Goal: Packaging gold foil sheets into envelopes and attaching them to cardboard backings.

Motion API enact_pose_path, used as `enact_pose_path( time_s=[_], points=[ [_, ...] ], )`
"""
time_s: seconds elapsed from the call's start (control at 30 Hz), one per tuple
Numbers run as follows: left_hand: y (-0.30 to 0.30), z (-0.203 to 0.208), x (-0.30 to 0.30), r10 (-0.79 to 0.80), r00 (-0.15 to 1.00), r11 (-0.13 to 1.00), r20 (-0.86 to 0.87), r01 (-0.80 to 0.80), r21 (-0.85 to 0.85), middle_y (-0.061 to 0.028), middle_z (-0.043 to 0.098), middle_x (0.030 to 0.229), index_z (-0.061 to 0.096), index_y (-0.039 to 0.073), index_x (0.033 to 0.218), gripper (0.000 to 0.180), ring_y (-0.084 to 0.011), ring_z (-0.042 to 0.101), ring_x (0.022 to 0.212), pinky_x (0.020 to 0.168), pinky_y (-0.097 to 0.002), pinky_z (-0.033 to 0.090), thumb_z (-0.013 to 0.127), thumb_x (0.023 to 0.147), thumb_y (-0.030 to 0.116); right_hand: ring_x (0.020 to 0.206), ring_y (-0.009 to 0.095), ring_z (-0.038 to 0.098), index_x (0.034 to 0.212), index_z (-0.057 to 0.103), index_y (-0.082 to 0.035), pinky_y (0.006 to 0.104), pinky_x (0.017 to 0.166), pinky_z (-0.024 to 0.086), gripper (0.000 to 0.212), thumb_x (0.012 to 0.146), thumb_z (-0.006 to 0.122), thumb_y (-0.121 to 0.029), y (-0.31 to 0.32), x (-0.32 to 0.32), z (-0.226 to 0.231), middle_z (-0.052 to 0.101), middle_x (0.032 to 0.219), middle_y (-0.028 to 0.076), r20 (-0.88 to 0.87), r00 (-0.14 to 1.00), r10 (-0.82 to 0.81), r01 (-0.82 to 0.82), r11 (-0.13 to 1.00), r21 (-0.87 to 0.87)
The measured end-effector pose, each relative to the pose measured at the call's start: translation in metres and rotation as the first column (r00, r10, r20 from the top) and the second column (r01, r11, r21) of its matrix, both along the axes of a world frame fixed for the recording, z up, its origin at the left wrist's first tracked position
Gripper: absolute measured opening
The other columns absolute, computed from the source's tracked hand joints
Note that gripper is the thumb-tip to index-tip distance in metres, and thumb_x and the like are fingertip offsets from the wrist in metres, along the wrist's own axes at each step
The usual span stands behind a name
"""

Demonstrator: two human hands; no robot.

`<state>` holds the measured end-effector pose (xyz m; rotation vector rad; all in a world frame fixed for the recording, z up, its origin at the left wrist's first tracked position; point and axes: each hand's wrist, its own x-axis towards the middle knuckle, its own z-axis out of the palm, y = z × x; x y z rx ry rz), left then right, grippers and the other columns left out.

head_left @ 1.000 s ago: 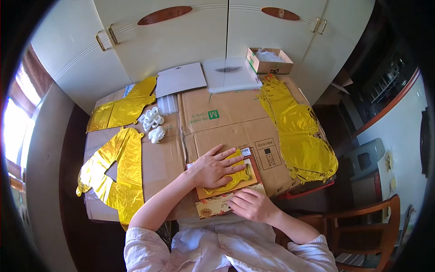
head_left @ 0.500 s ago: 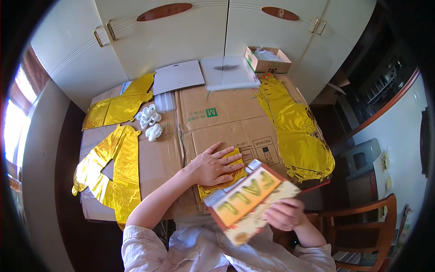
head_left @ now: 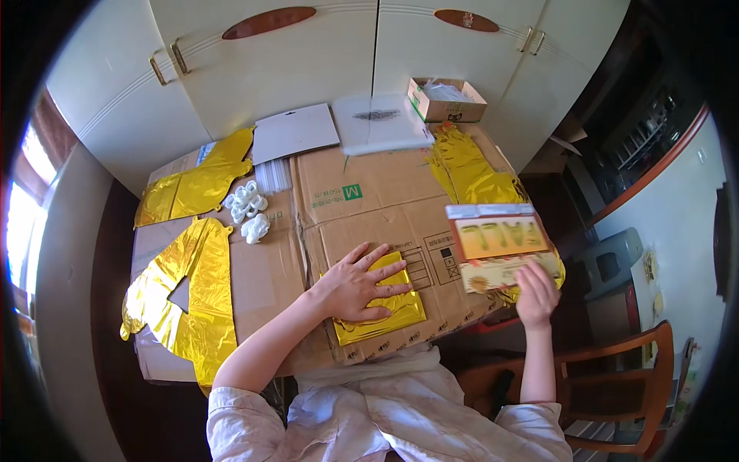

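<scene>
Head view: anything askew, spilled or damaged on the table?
Nothing looks spilled. The gold foil balloon with the triangular hole pokes past the near edge of the cardboard, so one tip isn't supported. The cardboard is also wrinkled along its central fold. The folded gold foil under the left hand shows no visible damage.

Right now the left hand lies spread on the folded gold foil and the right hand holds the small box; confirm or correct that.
Wrong about the right hand: the head view shows it holding a printed packet, not the box. The left hand does lie spread on the folded gold foil.
</scene>
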<state>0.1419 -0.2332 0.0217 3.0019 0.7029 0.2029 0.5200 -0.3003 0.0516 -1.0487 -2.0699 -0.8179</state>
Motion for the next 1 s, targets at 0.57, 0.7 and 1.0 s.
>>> enact_pose_path(
  time_s=[0.57, 0.7, 1.0],
  points=[
    [-0.002, 0.002, 0.002, 0.023, 0.998, 1.000, -0.052, -0.023, -0.005, -0.0043, 0.030, 0.157, 0.032, 0.026, 0.151, 0.067, -0.0363, 0.022, 0.145, 0.118, -0.0537, 0.013, 0.038, 0.093, 0.061, 0.108, 0.020, 0.059, 0.109, 0.067, -0.008, 0.0386, 0.097, 0.042, 0.031, 0.080, 0.071, -0.020, -0.036, -0.116, -0.028, 0.064, 0.116, 0.004, -0.081, 0.968, 0.238, -0.242, 0.792, -0.560],
    [-0.003, 0.004, 0.000, 0.034, 0.998, 0.999, -0.050, -0.035, -0.019, -0.0039, 0.030, 0.157, 0.033, 0.027, 0.150, 0.064, -0.0357, 0.021, 0.145, 0.118, -0.0537, 0.013, 0.037, 0.095, 0.059, 0.112, 0.021, 0.058, 0.113, 0.066, -0.007, 0.0398, 0.098, 0.043, 0.034, 0.082, 0.070, -0.020, -0.034, -0.122, -0.031, 0.063, 0.119, 0.007, -0.078, 0.974, 0.212, -0.217, 0.785, -0.581],
    [-0.001, -0.006, 0.001, 0.046, 0.999, 0.998, -0.001, -0.046, -0.041, -0.0023, 0.032, 0.156, 0.035, 0.028, 0.150, 0.052, -0.0309, 0.023, 0.146, 0.119, -0.0524, 0.013, 0.039, 0.099, 0.039, 0.118, 0.026, 0.056, 0.113, 0.065, -0.004, 0.0410, 0.102, 0.042, 0.033, 0.082, 0.069, -0.014, -0.034, -0.131, -0.037, 0.063, 0.119, 0.010, -0.219, 0.964, 0.151, -0.258, 0.734, -0.628]
  ],
)
